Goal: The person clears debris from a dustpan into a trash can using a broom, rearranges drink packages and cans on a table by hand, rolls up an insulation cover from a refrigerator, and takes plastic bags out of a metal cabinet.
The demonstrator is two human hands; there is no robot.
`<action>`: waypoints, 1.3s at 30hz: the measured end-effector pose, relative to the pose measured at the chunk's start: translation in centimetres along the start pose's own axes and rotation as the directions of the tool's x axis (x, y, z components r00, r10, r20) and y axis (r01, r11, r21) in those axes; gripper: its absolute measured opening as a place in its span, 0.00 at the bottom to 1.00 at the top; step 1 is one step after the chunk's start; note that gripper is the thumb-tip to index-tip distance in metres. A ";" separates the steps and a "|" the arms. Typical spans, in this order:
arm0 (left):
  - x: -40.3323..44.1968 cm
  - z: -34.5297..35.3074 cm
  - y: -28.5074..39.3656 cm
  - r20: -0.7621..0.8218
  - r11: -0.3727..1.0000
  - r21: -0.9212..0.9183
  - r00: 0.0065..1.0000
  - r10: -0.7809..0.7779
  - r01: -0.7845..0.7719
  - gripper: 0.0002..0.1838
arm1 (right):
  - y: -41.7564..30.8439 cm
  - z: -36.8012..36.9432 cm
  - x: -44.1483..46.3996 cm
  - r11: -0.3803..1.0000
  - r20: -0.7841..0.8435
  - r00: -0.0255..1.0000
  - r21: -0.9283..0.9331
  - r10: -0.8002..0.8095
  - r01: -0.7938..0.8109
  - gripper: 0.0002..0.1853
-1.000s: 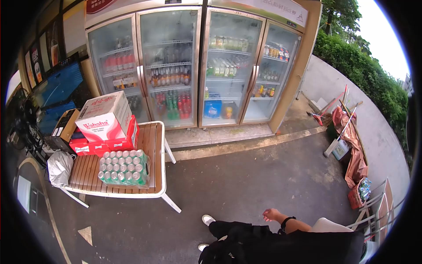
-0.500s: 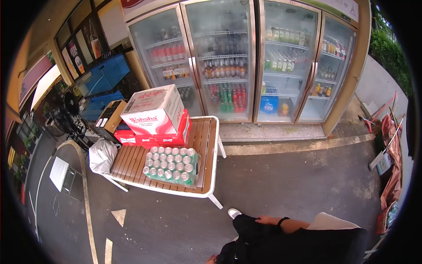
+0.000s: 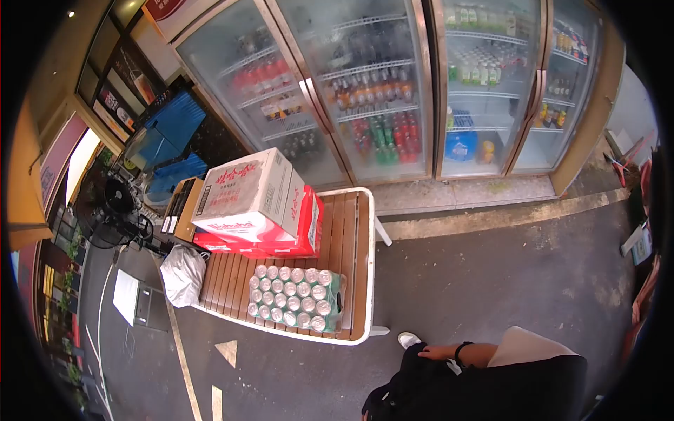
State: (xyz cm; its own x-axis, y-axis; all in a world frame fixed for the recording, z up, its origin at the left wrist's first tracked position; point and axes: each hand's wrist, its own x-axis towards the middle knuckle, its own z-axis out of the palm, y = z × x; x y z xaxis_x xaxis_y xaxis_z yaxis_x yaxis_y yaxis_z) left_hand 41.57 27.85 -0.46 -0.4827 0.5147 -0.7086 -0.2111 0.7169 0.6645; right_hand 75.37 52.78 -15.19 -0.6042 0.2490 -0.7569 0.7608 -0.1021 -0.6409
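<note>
My right hand [image 3: 437, 351] hangs low by my dark trousers, a black band at its wrist. Its fingers look loosely extended, with no object seen in them. Of my left hand, at most a sliver shows at the bottom edge beside the dark clothing, its fingers hidden. Nearest ahead is a slatted wooden table [image 3: 354, 259] with a white frame. On it lies a plastic-wrapped pack of green cans [image 3: 291, 298] with silver tops. Behind the pack, a white and red Wahaha carton [image 3: 246, 193] rests on a red carton [image 3: 309, 224].
Glass-door drink fridges [image 3: 379, 91] line the back, holding bottles and cans. A silver-grey bag [image 3: 184, 275], an open brown box [image 3: 184, 210] and a black fan [image 3: 116, 210] stand left. A small white-topped table [image 3: 126, 295] is farther left. Cleaning tools [image 3: 621, 165] lean at right.
My view has shifted and tilted, so the table, cans and cartons appear lower and farther right. My left hand has mostly slipped out of frame. The cartons and can pack keep their places.
</note>
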 end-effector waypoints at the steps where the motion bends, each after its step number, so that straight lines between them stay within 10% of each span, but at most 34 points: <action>1: -0.5 -0.3 0.3 -0.010 1.000 0.002 1.000 -0.015 0.015 0.22 | -0.7 0.1 0.1 1.000 0.017 1.000 0.008 0.003 -0.003 0.41; 11: -5.3 -3.2 -2.3 -0.131 0.993 -0.053 0.985 -0.110 0.104 0.22 | -2.4 1.0 7.2 1.000 0.246 0.969 0.018 0.012 -0.016 0.38; 15: -6.0 -4.9 -4.8 -0.145 0.989 -0.100 0.982 -0.118 0.104 0.22 | -6.5 -0.3 7.9 0.921 0.193 0.976 -0.390 0.102 -0.019 0.30; 23: -4.6 -12.8 -12.1 -0.130 0.987 -0.158 0.990 -0.056 0.035 0.22 | -5.8 2.7 15.6 0.952 -0.156 0.987 -0.296 0.035 -0.080 0.15; 25: -4.4 -15.1 -13.8 -0.134 0.981 -0.190 0.990 -0.052 0.026 0.22 | -11.6 4.6 13.8 0.946 -0.128 0.960 -0.182 0.248 -0.269 0.13; 27: -4.1 -17.8 -15.8 -0.139 0.977 -0.215 0.989 -0.045 0.014 0.22 | -13.8 6.9 16.6 0.841 0.053 0.996 -0.540 0.076 -0.035 0.13; 33: -4.3 -24.9 -21.7 -0.184 0.941 -0.338 0.979 -0.091 0.024 0.22 | -29.4 16.1 15.5 0.980 -0.095 0.995 -0.197 -0.036 0.017 0.14; 39: -2.7 -31.1 -24.8 -0.255 0.869 -0.493 0.949 -0.186 0.038 0.22 | -39.0 19.5 18.1 0.819 0.069 0.998 -0.572 -0.008 0.046 0.13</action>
State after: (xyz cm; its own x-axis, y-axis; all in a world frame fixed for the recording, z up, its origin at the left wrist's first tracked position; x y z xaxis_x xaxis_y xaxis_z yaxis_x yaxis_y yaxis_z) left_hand 21.65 -5.98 -7.62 -0.6355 0.2347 -0.7356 -0.6207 0.4113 0.6675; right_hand 30.10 42.55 -6.39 -0.6252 0.1824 -0.7589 0.7306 0.4789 -0.4867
